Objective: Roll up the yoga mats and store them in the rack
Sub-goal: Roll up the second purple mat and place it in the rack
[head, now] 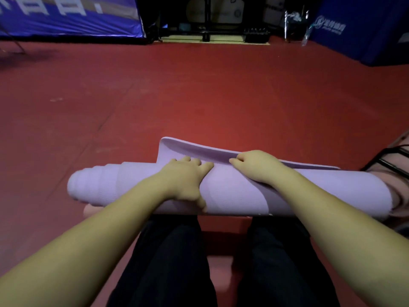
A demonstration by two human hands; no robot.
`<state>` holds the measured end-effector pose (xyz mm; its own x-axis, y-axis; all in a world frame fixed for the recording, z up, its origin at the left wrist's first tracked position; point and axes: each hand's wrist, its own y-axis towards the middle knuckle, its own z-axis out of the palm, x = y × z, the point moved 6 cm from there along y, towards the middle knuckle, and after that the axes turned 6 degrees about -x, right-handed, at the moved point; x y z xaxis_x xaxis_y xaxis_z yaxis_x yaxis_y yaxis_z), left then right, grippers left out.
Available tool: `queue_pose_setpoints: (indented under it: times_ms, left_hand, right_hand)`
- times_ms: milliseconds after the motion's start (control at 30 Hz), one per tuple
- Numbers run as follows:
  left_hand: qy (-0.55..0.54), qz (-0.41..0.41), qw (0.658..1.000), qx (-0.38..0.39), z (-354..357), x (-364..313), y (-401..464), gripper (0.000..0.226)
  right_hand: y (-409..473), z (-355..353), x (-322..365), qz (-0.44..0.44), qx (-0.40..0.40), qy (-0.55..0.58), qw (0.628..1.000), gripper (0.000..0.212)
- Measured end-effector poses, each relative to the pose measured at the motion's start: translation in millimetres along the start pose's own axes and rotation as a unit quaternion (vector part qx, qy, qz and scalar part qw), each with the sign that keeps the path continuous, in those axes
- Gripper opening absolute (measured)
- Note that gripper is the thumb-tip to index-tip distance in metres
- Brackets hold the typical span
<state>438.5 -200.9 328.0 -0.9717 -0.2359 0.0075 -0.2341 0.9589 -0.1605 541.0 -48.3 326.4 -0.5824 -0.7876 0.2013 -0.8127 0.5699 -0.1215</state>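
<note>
**Lilac mat nearly rolled, both hands on the loose flap**

A person is crouched on the red floor [199, 96] with dark trousers [172, 262] showing below the arms. Across the knees, lying crosswise, is a lilac yoga mat [243, 193], wound into a fat roll. Its left end has telescoped, so the inner turns stick out in steps beyond the outer layer. Only a short loose flap [177, 149] is left unrolled; it lifts up and curls just beyond the fingertips, with its far edge raised off the floor.

The left hand [186, 178] lies on top of the roll, near the middle. Its fingers are spread and press flat onto the mat where the flap begins, while the thumb points back toward the person along the near side of the roll. The right hand [254, 166] sits just to the right of it, close but not touching. Its fingers are curled over the edge of the flap and the thumb lies close against them, so it seems to pinch that edge, though the fingertips are hidden behind the knuckles.

Beyond the right end of the roll, past the right wrist, part of a black wire frame [385, 160] shows at the picture's edge; what it holds I cannot tell. Far beyond the fingers stand blue banners [66, 16] and dark equipment [212, 18] against the wall.
</note>
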Motion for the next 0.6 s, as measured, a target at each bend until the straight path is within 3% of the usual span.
queue_pose_setpoints:
  times_ms: [233, 300, 400, 500, 567, 600]
  left_hand:
    - [-0.136, -0.015, 0.983, 0.121, 1.0, 15.9, 34.9, 0.110]
    - [-0.134, -0.017, 0.983, 0.121, 2.9, 18.0, 38.7, 0.111]
    - [-0.077, 0.027, 0.996, -0.032, -5.1, 13.0, 29.3, 0.103]
    - [-0.031, 0.067, 0.967, -0.242, 3.5, -2.5, -3.3, 0.077]
    - [0.066, 0.058, 0.954, -0.285, 26.3, -16.1, -19.8, 0.086]
    - [0.113, 0.042, 0.958, -0.259, 38.2, -20.5, -20.5, 0.100]
  right_hand:
    - [-12.4, 15.5, -7.2, 0.020, -0.101, -0.020, 0.994, 0.060]
    - [-8.1, 15.5, -8.6, 0.031, -0.101, -0.017, 0.994, 0.062]
    - [0.6, 13.9, -12.2, 0.040, -0.083, -0.016, 0.996, 0.064]
    - [11.8, 15.6, -14.7, 0.042, -0.045, -0.016, 0.998, 0.069]
    - [21.1, 17.8, -14.0, 0.043, -0.013, -0.015, 0.999, 0.072]
    - [25.0, 18.0, -13.0, 0.046, 0.001, -0.015, 0.999, 0.074]
